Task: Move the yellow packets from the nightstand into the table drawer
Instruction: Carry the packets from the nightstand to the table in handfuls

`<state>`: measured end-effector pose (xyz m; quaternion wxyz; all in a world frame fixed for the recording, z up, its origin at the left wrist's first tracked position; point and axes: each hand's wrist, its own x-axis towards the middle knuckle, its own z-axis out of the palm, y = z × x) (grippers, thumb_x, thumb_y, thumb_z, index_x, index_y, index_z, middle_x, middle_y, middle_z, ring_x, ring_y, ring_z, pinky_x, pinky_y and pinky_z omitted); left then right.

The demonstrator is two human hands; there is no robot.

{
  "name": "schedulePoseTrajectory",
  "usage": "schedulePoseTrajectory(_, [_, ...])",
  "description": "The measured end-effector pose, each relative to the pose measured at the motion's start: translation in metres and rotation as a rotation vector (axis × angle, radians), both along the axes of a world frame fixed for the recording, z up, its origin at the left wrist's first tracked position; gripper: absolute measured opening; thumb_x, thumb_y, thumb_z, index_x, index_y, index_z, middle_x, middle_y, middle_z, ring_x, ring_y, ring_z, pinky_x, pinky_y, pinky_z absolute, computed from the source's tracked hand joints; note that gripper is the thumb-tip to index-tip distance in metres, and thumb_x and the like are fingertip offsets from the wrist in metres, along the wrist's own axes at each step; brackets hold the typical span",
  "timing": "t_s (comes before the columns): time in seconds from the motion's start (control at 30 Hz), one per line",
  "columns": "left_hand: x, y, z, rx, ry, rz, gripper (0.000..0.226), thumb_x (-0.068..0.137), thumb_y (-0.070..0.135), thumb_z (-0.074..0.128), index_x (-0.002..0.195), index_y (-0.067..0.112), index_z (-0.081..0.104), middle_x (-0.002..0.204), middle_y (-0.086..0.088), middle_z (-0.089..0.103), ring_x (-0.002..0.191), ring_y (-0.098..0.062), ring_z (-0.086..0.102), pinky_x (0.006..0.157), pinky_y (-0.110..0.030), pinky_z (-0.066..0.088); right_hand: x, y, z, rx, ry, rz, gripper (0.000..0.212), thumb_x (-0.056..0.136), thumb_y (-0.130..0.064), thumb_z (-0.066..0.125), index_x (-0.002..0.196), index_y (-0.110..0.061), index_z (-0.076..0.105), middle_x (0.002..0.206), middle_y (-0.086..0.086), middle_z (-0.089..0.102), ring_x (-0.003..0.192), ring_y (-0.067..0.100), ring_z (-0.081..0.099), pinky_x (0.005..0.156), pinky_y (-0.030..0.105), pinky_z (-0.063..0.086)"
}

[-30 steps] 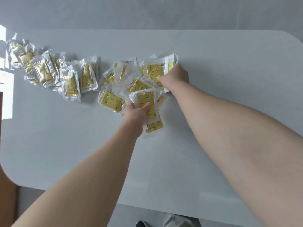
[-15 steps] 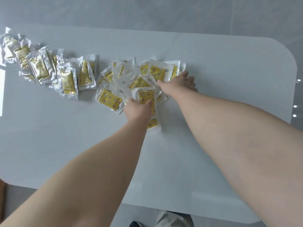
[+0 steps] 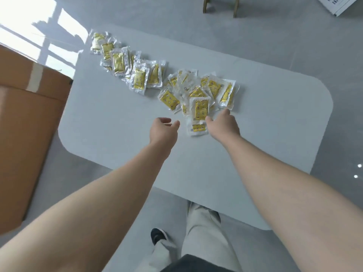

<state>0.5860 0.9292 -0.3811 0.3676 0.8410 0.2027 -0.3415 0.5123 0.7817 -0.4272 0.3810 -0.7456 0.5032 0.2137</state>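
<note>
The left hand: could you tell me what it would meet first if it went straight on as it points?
Probably the yellow packet at the cluster's near left edge, with bare table before it; how high the left hand hovers is unclear.

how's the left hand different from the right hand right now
The left hand hangs over bare table, clear of the yellow packets; the right hand reaches their near edge. The left hand's fingers curl loosely inward; the right hand's point forward at the pile, thumb by the nearest packet. Both hold nothing, as far as the view shows.
</note>
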Motion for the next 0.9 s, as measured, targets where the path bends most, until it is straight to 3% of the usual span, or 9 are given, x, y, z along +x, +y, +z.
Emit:
schedulePoseTrajectory(0.1, [-0.017, 0.042, 0.052, -0.101, -0.003, 0.096, 0.026, 0.093, 0.027, 0.067, 0.115, 0.019, 0.056, 0.105, 0.002, 0.067, 0.088, -0.014, 0.070, 0.084, -0.038, 0.059, -0.009, 0.032, 0.045, 0.039, -0.097, 0.032, 0.049, 0.097, -0.043, 0.053, 0.128, -0.006, 0.047, 0.126, 0.014, 0.058, 0.113, 0.036, 0.058, 0.087, 0.040, 0.049])
schedulePoseTrajectory(0.27, [-0.044, 0.114, 0.122, -0.190, -0.029, 0.258, 0.022, 0.095, 0.020, 0.064, 0.116, 0.015, 0.057, 0.105, 0.000, 0.066, 0.083, -0.014, 0.071, 0.085, -0.037, 0.059, -0.010, 0.100, 0.106, 0.147, -0.216, 0.118, 0.028, 0.097, -0.040, 0.053, 0.101, -0.012, 0.053, 0.096, 0.004, 0.060, 0.089, 0.029, 0.056, 0.073, 0.032, 0.043])
schedulePoseTrajectory(0.4, [-0.076, 0.174, 0.158, -0.229, -0.104, 0.415, 0.020, 0.096, 0.019, 0.062, 0.116, 0.016, 0.058, 0.108, -0.002, 0.067, 0.085, -0.015, 0.072, 0.079, -0.033, 0.058, -0.011, 0.161, 0.147, 0.183, -0.296, 0.306, 0.031, 0.098, -0.043, 0.053, 0.084, -0.016, 0.048, 0.084, 0.001, 0.056, 0.085, 0.028, 0.054, 0.071, 0.032, 0.038])
schedulePoseTrajectory(0.63, [-0.168, 0.272, 0.187, -0.302, -0.244, 0.691, 0.010, 0.099, 0.010, 0.056, 0.105, 0.017, 0.058, 0.104, -0.003, 0.066, 0.078, -0.015, 0.070, 0.074, -0.033, 0.055, -0.051, 0.268, 0.204, 0.194, -0.419, 0.642, 0.033, 0.100, -0.045, 0.049, 0.079, -0.019, 0.044, 0.091, 0.004, 0.057, 0.074, 0.019, 0.052, 0.057, 0.031, 0.033])
schedulePoseTrajectory(0.9, [-0.359, 0.389, 0.208, -0.339, -0.384, 0.999, 0.007, 0.098, 0.011, 0.058, 0.101, 0.017, 0.060, 0.101, -0.002, 0.065, 0.072, -0.014, 0.068, 0.067, -0.029, 0.052, -0.187, 0.405, 0.235, 0.238, -0.442, 1.006, 0.037, 0.102, -0.041, 0.045, 0.078, -0.013, 0.042, 0.074, -0.001, 0.048, 0.067, 0.020, 0.046, 0.056, 0.031, 0.032])
